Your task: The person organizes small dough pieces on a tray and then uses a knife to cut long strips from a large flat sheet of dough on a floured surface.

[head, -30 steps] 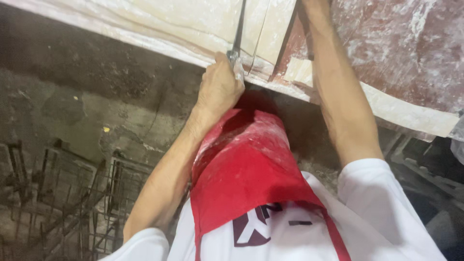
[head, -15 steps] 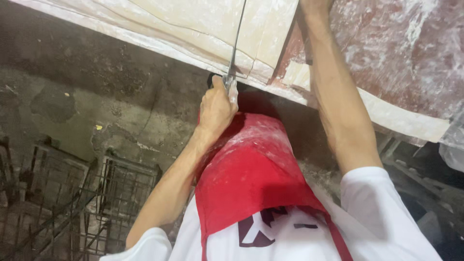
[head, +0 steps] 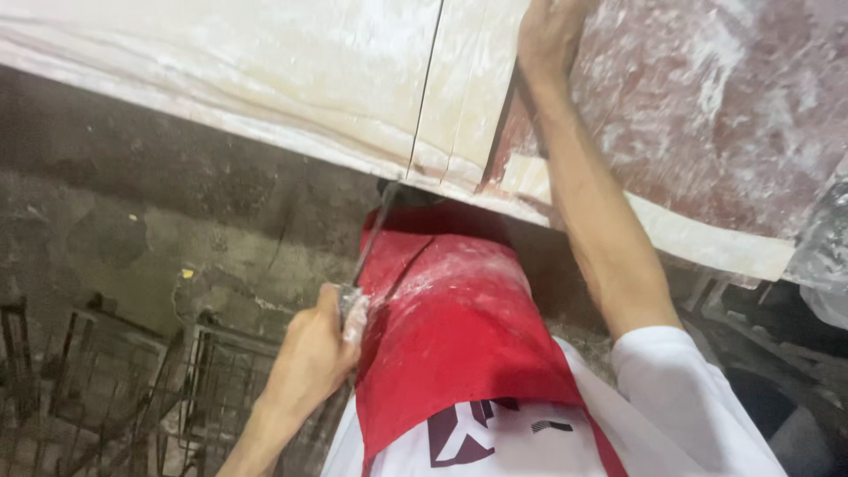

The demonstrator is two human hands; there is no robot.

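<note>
My left hand (head: 314, 353) is closed around the pale handle of a long thin knife (head: 369, 238), down beside my red apron (head: 450, 336). The blade slants up toward the table's front edge. A wide sheet of pale dough (head: 265, 79) covers the table, with a straight cut line (head: 427, 88) running through it. My right hand (head: 548, 31) presses flat on the dough at the top, next to the floury reddish table surface (head: 724, 115).
Dark metal wire racks (head: 115, 389) stand on the dirty concrete floor (head: 159, 230) at lower left. A clear plastic bag (head: 821, 256) hangs at the right edge. The table's front edge (head: 689, 238) overhangs my apron.
My left hand has pulled the knife down and back from the table edge to beside my apron. The cut line in the dough now reaches the front edge.
</note>
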